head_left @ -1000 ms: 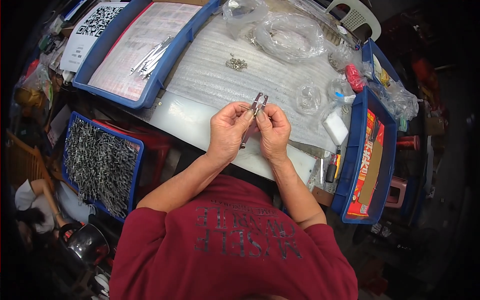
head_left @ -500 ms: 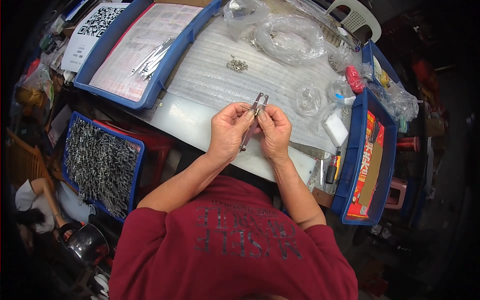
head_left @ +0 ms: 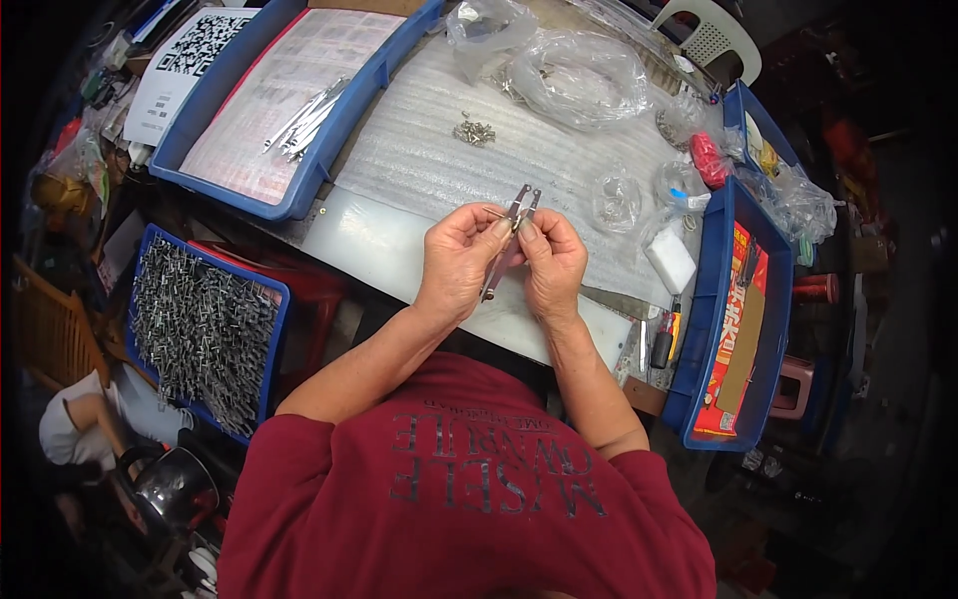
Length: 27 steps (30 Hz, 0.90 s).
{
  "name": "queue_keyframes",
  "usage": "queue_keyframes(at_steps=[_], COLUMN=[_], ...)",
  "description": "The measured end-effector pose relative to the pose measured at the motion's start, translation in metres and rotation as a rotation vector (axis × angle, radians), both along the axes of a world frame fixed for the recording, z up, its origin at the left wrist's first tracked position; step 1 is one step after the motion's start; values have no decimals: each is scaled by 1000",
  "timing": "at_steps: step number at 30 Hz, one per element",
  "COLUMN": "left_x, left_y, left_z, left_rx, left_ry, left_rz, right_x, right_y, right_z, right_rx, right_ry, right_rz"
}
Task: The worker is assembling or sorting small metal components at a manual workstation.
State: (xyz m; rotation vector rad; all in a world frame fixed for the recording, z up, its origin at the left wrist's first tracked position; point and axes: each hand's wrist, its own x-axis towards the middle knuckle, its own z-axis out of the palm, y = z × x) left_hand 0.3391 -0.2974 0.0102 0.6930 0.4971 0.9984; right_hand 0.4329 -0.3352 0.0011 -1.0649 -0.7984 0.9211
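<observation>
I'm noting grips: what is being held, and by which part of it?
The left hand and right hand pinch a dark forked piece between its ends. A thin pin also pokes from the left fingers; its hold point is hidden.

Shirt (head_left: 459, 539): dark capitals (head_left: 494, 474) in several rows, upside down in view. White sheet (head_left: 165, 90): large black square code (head_left: 203, 45), small print below. Red card (head_left: 717, 387) in right-hand tray (head_left: 689, 384): big pale characters (head_left: 734, 327), small square code (head_left: 728, 422).

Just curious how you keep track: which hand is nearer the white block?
The right hand. It is left of the white block, not touching it; the left hand is farther left, beyond the right.
</observation>
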Motion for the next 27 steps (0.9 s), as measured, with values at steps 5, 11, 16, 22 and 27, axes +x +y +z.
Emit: queue_keyframes(at_steps=[5, 11, 16, 22, 27], left_x=[2, 4, 4, 1, 1], left_y=[-1, -1, -2, -3, -3], left_z=[-3, -4, -6, -5, -4], left_rx=[30, 21, 35, 44, 52], left_ry=[11, 14, 26, 41, 50], left_rz=[4, 24, 25, -3, 8], right_x=[0, 1, 0, 0, 0], right_y=[-1, 0, 0, 0, 0], right_z=[-2, -5, -3, -7, -10], right_rx=[13, 31, 11, 35, 39], right_ry=[4, 1, 26, 10, 3], right_rz=[-40, -22, -37, -36, -31])
